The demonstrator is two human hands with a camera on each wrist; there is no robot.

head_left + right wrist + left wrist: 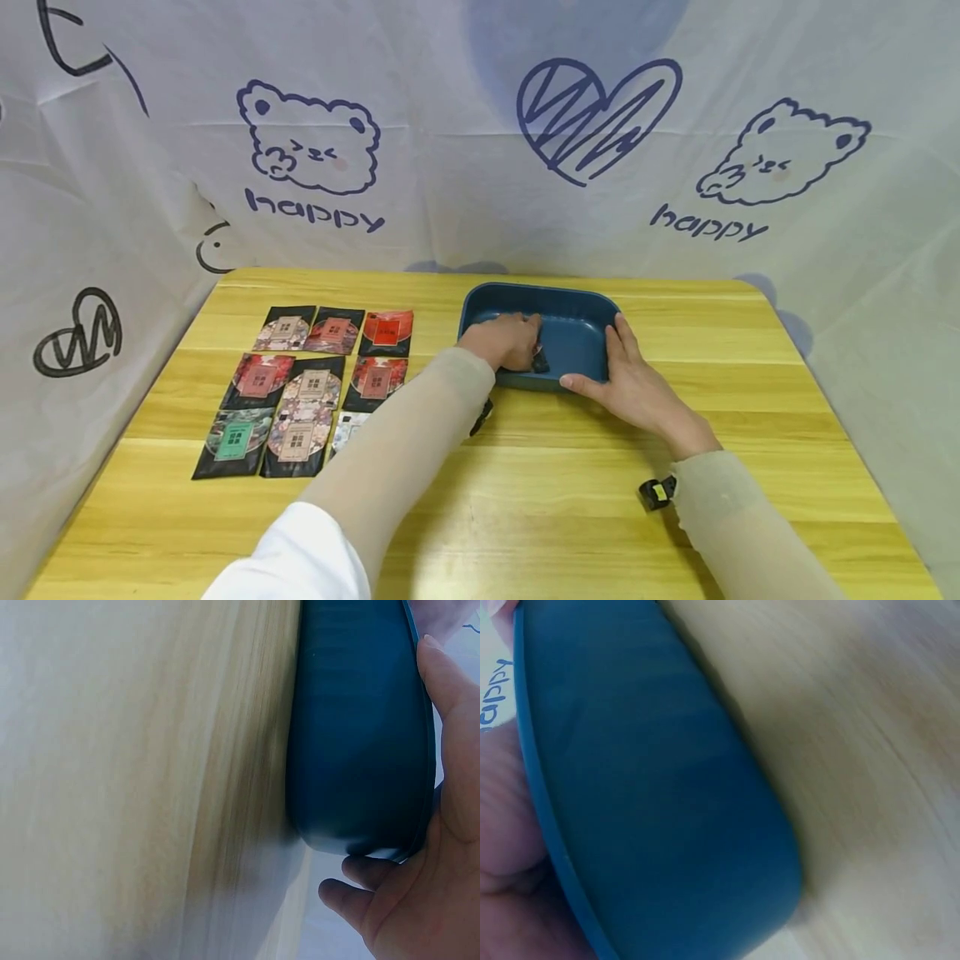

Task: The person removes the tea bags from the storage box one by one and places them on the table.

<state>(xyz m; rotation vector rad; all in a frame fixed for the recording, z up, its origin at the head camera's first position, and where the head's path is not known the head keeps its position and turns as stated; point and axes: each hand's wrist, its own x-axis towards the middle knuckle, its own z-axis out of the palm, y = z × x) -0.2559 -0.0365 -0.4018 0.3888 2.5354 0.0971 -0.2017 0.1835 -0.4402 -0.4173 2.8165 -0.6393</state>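
A dark blue rectangular box [573,337] sits toward the back of the table. My left hand [506,340] reaches down inside its left half with bent fingers. The corner of a small dark packet [541,361] shows beneath that hand; most of it is hidden. At the box's right end my right hand [637,383] grips the wall, its thumb on the front rim and fingers round the right side. In the right wrist view the right hand [427,862] wraps the box's end. The left wrist view shows mainly the box's outer wall [660,780].
Left of the box, several flat printed packets lie in rows, among them a red one [387,333], a green one [234,442] and a floral one [298,440]. White cloth [450,183] with drawings hangs behind the wooden table [540,500]. The left forearm passes over the packets' right edge.
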